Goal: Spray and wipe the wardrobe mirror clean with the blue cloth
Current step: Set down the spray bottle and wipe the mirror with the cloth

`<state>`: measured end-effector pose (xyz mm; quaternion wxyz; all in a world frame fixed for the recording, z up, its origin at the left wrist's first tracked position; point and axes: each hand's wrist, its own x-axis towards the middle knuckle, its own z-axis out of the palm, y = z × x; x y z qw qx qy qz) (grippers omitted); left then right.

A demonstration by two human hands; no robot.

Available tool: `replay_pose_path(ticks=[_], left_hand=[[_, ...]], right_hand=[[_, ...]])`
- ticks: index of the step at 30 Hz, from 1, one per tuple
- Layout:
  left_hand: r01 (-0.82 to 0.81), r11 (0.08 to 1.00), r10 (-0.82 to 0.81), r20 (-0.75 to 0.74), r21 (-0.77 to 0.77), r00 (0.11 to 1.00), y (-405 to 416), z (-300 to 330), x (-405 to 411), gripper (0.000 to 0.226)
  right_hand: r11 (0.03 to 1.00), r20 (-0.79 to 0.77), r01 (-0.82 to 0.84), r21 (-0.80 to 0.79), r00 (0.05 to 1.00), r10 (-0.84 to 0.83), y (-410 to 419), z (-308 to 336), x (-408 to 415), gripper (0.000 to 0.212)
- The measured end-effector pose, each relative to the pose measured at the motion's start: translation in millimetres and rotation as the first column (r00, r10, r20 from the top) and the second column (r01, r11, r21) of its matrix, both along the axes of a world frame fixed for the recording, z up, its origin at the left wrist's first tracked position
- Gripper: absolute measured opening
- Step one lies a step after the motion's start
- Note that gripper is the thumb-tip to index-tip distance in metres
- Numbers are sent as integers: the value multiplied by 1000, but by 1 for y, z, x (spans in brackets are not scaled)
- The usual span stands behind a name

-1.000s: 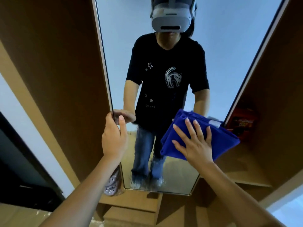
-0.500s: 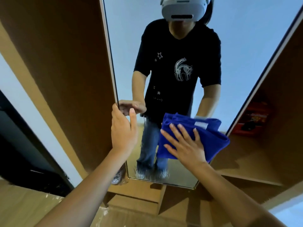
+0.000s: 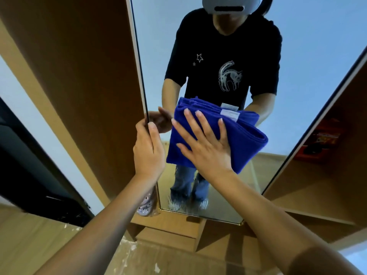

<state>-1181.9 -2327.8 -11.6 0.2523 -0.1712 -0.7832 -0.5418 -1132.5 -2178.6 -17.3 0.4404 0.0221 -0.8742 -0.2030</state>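
The tall wardrobe mirror [image 3: 158,46] fills the middle of the view and reflects me. A folded blue cloth [image 3: 246,135] with a small white tag lies flat against the glass. My right hand [image 3: 206,145] presses on the cloth with fingers spread. The left hand [image 3: 149,151] grips the mirror door's left edge, thumb on the glass side. No spray bottle is in view.
A brown wardrobe panel [image 3: 83,76] stands left of the mirror. Open wooden shelves [image 3: 317,195] lie to the right, with a red packet [image 3: 323,141] on one. A light patterned slipper [image 3: 146,205] sits by the mirror's lower left corner. Wooden steps [image 3: 168,235] run below.
My right hand has slid the blue cloth leftward across the glass, close to the left hand. The left hand keeps its hold on the mirror edge. My view tilted a little.
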Motion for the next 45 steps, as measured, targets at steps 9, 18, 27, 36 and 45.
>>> replay_pose_path(ticks=[9,18,27,36,45], left_hand=[[67,998,-68,-27,-19,997,-13,-1,-8,21],[131,991,-131,4,-19,991,-16,-1,-6,36],[92,996,-92,6,5,996,-14,0,-7,28],[113,981,-111,-18,161,994,-4,-18,-9,28],[130,963,-164,132,235,978,-7,-108,-18,44]], right_hand=[[968,320,-201,151,936,144,-13,-103,-12,60],[997,54,-61,48,997,59,-37,-20,-19,64],[992,201,-97,78,976,79,-48,-74,-21,65],[996,221,-72,48,974,60,-48,-125,-22,64],[999,11,-41,28,999,41,-48,-153,-36,69]])
